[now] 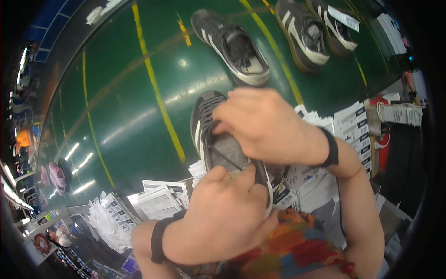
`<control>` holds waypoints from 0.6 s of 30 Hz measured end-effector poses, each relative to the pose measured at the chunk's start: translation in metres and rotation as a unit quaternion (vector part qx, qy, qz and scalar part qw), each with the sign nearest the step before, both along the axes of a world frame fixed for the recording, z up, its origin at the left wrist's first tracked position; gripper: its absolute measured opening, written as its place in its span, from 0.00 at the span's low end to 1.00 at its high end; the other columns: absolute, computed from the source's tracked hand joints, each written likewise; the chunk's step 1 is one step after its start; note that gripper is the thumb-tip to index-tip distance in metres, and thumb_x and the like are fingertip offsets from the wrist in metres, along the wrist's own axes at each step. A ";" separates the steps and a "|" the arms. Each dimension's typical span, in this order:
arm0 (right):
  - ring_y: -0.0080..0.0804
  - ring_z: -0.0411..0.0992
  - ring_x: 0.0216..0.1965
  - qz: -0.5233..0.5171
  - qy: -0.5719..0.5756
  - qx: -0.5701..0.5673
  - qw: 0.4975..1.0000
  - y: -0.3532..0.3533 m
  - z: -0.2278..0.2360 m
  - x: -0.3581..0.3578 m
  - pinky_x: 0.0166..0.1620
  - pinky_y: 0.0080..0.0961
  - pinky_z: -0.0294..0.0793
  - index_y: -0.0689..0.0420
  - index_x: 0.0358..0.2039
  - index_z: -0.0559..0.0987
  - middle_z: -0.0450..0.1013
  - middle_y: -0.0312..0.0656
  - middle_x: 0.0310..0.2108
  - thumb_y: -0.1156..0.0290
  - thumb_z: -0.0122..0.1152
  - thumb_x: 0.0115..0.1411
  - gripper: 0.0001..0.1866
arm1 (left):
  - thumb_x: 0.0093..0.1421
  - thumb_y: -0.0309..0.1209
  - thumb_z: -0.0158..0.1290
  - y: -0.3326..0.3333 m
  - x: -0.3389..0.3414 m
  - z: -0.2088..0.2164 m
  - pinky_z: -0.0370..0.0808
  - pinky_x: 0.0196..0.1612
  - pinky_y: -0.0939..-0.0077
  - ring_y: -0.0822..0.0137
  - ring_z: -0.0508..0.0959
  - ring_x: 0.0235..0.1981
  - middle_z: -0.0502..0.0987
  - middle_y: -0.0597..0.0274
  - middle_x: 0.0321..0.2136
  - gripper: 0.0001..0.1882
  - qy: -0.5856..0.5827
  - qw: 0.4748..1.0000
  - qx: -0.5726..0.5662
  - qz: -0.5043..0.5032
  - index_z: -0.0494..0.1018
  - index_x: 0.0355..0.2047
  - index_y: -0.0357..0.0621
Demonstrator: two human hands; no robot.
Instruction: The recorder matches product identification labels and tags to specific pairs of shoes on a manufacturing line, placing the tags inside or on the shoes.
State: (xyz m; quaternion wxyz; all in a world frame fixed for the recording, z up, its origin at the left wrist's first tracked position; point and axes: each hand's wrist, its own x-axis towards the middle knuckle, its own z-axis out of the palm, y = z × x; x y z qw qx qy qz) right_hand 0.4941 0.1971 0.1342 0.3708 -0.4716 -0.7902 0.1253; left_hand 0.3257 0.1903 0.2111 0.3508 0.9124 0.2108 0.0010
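A dark grey sneaker (214,135) with white side stripes and a white sole lies at the near edge of the green surface (130,102), toe pointing away from me. My left hand (223,214) grips its heel end, fingers curled over the collar. My right hand (265,123) rests over the tongue area and pinches a black lace, which runs taut across the shoe's opening. Both wrists wear black bands.
Another matching sneaker (232,46) lies farther off on the green surface, and a pair (311,30) with a paper tag sits at the far right. Yellow lines cross the surface. Stacks of printed paper labels (344,135) and white plastic bags (109,223) crowd the near edge.
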 end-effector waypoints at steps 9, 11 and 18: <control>0.26 0.66 0.12 0.024 0.224 -0.255 0.940 0.034 -0.013 0.022 0.19 0.28 0.63 0.67 0.26 0.82 0.71 0.45 0.12 0.72 0.63 0.55 0.09 | 0.35 0.34 0.69 -0.006 0.007 0.011 0.67 0.26 0.70 0.60 0.69 0.18 0.81 0.52 0.32 0.17 0.025 0.998 0.052 0.033 0.70 0.15 0.42; 0.33 0.69 0.14 0.009 0.206 -0.173 0.963 0.033 -0.010 0.018 0.22 0.29 0.66 0.66 0.24 0.83 0.74 0.47 0.15 0.72 0.65 0.54 0.09 | 0.36 0.34 0.69 0.002 0.011 0.001 0.68 0.27 0.68 0.59 0.70 0.19 0.79 0.53 0.30 0.16 0.053 0.994 0.094 -0.006 0.71 0.16 0.42; 0.44 0.76 0.31 -0.051 0.044 -0.104 0.992 -0.022 0.001 0.023 0.34 0.32 0.75 0.61 0.42 0.81 0.78 0.49 0.34 0.65 0.65 0.60 0.14 | 0.54 0.32 0.62 0.043 -0.029 -0.050 0.75 0.39 0.58 0.52 0.80 0.34 0.78 0.47 0.34 0.19 0.017 0.927 0.362 0.095 0.73 0.42 0.33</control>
